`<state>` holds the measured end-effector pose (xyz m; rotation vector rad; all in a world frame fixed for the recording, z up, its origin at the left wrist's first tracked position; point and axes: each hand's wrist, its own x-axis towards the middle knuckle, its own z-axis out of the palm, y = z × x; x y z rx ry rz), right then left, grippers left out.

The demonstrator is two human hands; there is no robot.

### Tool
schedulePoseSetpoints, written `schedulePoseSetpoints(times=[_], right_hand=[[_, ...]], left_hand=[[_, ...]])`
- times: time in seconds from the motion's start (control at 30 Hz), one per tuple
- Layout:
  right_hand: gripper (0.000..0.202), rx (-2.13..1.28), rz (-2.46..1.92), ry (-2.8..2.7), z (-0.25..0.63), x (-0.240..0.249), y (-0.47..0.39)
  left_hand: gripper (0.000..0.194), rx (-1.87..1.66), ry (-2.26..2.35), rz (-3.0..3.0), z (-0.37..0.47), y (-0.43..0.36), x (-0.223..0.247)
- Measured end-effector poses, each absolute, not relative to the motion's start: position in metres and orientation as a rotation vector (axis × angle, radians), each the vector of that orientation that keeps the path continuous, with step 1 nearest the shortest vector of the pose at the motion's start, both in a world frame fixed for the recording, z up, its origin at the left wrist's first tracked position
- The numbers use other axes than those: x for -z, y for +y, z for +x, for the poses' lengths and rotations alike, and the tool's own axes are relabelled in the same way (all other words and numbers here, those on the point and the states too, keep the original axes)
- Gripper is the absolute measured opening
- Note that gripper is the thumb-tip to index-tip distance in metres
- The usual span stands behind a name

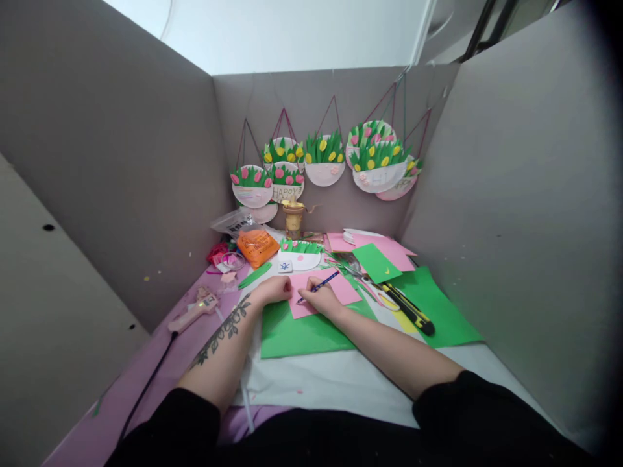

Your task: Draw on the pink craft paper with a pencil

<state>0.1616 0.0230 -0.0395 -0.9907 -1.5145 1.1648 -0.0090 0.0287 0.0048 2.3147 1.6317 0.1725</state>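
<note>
A dark blue patterned pencil (325, 281) is gripped in my right hand (318, 298), its tip on a sheet of pink paper (346, 292). My left hand (275, 290) is closed, fingers curled at the paper's left edge, holding it; the fingertips are partly hidden. Beneath the pink paper lies a larger green sheet (306, 340). Just beyond my hands are a half-round paper-plate basket (300, 261) with green paper grass and pink flowers, and a small white tile (285, 266) with a blue mark.
To the left lie a pink glue gun (195, 312) with a black cord and an orange bag (257, 246). Scissors (384, 299), a yellow-black utility knife (413, 311) and green card (445, 314) lie right. Finished plate baskets (325, 170) hang on the grey back panel (311, 91).
</note>
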Motion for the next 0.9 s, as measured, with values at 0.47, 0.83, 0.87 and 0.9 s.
schedulePoseSetpoints(times=[0.47, 0.83, 0.87, 0.9], right_hand=[[0.026, -1.146, -1.007, -1.526, 0.1623, 0.0392, 0.0231], [0.020, -1.071, -1.059, -1.554, 0.1649, 0.0380, 0.0243], [0.021, -1.120, -1.049, -1.530, 0.1644, 0.0389, 0.0244], [0.021, -1.154, -1.041, -1.513, 0.1639, 0.0398, 0.0246]], left_hand=[[0.019, -0.179, 1.629, 2.317, -0.0085, 0.0280, -0.0052], [0.019, -0.177, 1.635, 2.306, -0.0086, 0.0274, -0.0062], [0.019, -0.175, 1.632, 2.312, -0.0088, 0.0279, -0.0055], [0.019, -0.174, 1.630, 2.316, -0.0091, 0.0284, -0.0049]])
